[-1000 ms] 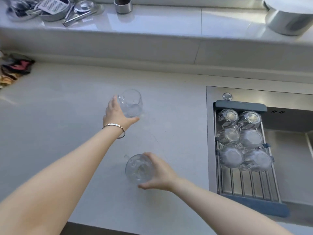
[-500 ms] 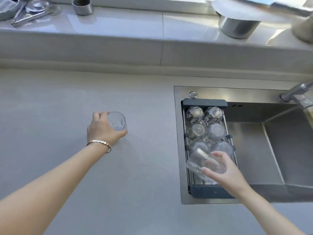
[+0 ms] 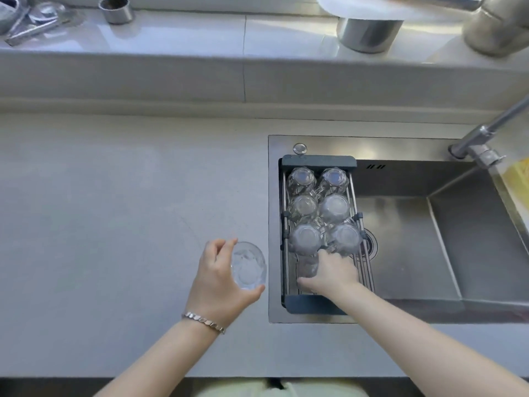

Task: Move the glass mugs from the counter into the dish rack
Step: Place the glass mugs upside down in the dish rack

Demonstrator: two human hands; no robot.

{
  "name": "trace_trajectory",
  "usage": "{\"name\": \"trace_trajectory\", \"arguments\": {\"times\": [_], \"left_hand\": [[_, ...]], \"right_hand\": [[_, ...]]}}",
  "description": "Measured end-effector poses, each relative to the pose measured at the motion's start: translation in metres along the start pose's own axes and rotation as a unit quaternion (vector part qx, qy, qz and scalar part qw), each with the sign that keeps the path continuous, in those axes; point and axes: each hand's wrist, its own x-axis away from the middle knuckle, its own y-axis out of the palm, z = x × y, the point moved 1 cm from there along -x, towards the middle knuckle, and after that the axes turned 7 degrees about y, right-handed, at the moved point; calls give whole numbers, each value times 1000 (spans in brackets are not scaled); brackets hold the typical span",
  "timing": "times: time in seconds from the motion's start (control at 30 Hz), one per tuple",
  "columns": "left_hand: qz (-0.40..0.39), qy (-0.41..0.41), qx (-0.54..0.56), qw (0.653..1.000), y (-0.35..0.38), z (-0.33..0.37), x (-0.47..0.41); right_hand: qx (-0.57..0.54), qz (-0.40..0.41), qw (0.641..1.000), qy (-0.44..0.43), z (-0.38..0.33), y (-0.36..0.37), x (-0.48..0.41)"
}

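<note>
My left hand [image 3: 219, 285] grips a clear glass mug [image 3: 248, 266] just left of the sink's rim, over the grey counter [image 3: 114, 224]. My right hand [image 3: 333, 272] is inside the dish rack [image 3: 319, 161], closed around another glass mug [image 3: 307, 266] that sits low in the rack's near left part. Several glass mugs [image 3: 333, 209] stand upside down in two columns in the far part of the rack. My right hand hides much of the mug it holds.
The rack spans the left end of a steel sink [image 3: 429, 224]. A tap [image 3: 483, 141] reaches in from the right. On the back ledge stand a small metal cup [image 3: 116, 10], utensils [image 3: 34, 21] and a steel pot [image 3: 369, 32].
My right hand has lowered its mug down into the near part of the rack. My left hand has carried its mug right, up to the sink's edge.
</note>
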Motion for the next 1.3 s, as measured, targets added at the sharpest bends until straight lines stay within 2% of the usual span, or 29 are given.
{"name": "trace_trajectory", "arguments": {"times": [0.13,0.27,0.37,0.43,0.5,0.57,0.63,0.7,0.77,0.83,0.87,0.93,1.03,1.1,1.3], "left_hand": [[-1,-2,-26,1000,3,7,7],[-23,-14,-40,999,7,19,10],[-44,-44,8,998,14,37,7],[-64,-83,71,992,19,56,0],[-90,-128,136,978,27,79,-9],[-130,-178,220,950,38,101,-16],[-169,-219,309,910,49,118,-24],[-204,-215,342,891,60,124,-32],[-210,-168,299,915,69,121,-40],[-193,-85,149,966,76,107,-46],[-198,-36,48,978,81,99,-48],[-252,59,-119,959,94,82,-48],[-334,141,-257,896,115,61,-43],[-349,164,-291,876,123,53,-42],[-346,170,-267,883,124,41,-46]], "right_hand": [[-131,-7,991,-6,-9,22,0],[-293,-63,952,-54,22,17,8],[-277,-54,950,-135,57,7,19],[-298,-42,931,-205,71,-1,36],[-332,-16,904,-271,75,-9,55],[-372,50,874,-309,79,-14,66],[-428,109,848,-293,89,-18,70],[-440,146,845,-266,100,-25,69],[-442,161,858,-207,111,-34,65],[-430,142,883,-120,120,-42,57],[-413,122,899,-79,122,-43,52],[-380,68,922,-12,124,-43,42],[-341,-25,938,61,114,-36,31],[-310,-48,945,92,104,-31,23],[-258,-11,957,131,79,-16,-10]]}}
